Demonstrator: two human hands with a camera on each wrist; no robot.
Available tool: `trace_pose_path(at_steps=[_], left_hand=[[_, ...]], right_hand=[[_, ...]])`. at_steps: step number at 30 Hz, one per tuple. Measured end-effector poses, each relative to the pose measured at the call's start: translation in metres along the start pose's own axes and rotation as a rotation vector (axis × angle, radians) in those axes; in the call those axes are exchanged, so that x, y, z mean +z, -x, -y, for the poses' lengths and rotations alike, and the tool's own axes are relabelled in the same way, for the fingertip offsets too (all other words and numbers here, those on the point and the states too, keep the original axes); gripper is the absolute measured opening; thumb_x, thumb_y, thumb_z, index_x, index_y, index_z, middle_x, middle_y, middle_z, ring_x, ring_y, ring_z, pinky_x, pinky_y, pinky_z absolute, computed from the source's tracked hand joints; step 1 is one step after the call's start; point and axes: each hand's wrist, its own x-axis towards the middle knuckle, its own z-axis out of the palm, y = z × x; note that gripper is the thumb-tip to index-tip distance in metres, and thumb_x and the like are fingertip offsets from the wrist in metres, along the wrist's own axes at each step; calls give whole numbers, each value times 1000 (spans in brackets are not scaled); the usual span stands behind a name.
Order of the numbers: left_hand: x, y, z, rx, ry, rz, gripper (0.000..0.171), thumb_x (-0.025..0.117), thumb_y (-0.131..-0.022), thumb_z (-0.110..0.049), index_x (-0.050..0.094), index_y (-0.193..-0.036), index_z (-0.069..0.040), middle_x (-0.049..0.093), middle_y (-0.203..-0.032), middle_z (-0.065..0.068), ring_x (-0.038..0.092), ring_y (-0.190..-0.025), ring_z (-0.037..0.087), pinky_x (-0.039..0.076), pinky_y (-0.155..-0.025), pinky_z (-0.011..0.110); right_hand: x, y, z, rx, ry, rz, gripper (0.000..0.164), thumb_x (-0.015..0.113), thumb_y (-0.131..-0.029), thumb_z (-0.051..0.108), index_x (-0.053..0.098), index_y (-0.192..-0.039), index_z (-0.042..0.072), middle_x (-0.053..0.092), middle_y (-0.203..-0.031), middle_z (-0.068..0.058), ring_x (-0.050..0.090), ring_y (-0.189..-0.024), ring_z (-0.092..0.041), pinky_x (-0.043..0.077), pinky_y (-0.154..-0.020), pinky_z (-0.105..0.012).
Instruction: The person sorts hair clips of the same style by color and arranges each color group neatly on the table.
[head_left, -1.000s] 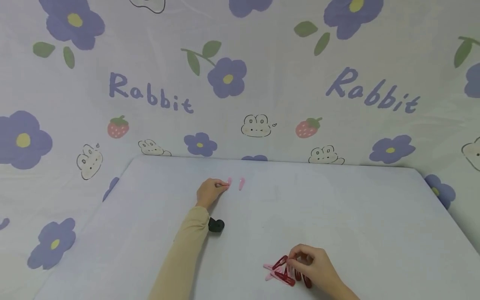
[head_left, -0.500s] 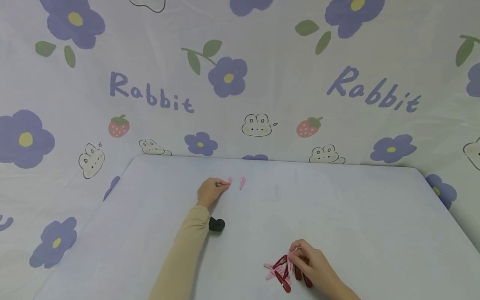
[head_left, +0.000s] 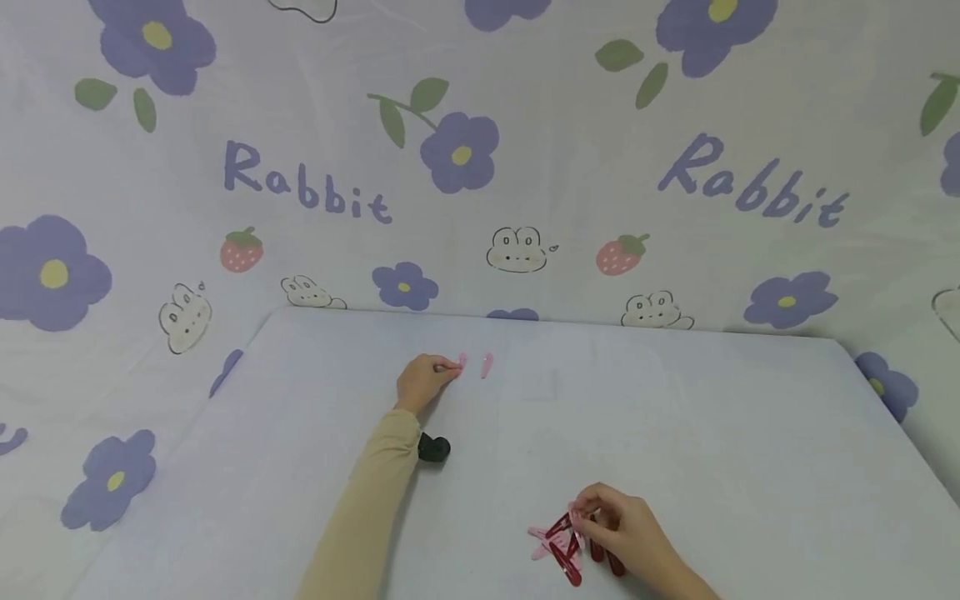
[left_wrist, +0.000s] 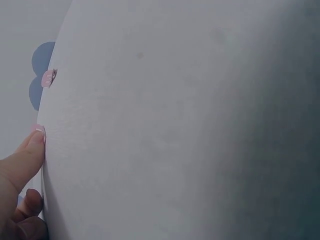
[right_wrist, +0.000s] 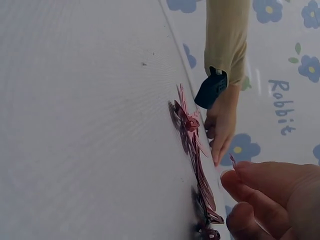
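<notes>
1 pink clip (head_left: 487, 365) lies near the far edge of the white table (head_left: 712, 433); just beside it, the left hand (head_left: 423, 382) pinches a 2nd clip (head_left: 462, 359). The right hand (head_left: 628, 529) pinches a 3rd pink clip (head_left: 577, 518) over the mixed pile (head_left: 558, 542). Lifting it straight up should avoid snagging the red clips (head_left: 566, 565); the left hand should let go gently.

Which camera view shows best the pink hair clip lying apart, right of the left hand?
The head view: it shows the pink hair clip at its full length, apart from the left hand. The left wrist view shows it strongly foreshortened, near the picture's left edge. In the right wrist view I cannot make it out.
</notes>
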Motion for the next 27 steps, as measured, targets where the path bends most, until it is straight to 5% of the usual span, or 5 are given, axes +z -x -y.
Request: trace_pose_path(at_steps=[12, 27], left_hand=[[2, 2, 1, 10, -8, 6, 18, 69, -77, -32, 73, -88, -17, 61, -83, -1, 54, -79, 17, 40, -64, 30], [6, 0, 4, 35, -12, -21, 16, 70, -77, -31, 73, -86, -18, 55, -76, -2, 49, -71, 14, 38, -60, 29]], right_hand=[[-4, -13, 7, -62, 92, -32, 8, 67, -80, 9, 63, -87, 12, 64, -75, 4, 47, -45, -3, 39, -39, -23], [-17, -37, 11, 70, 108, 86, 13, 67, -81, 13, 65, -91, 6, 60, -71, 7, 48, -53, -6, 40, -48, -23]])
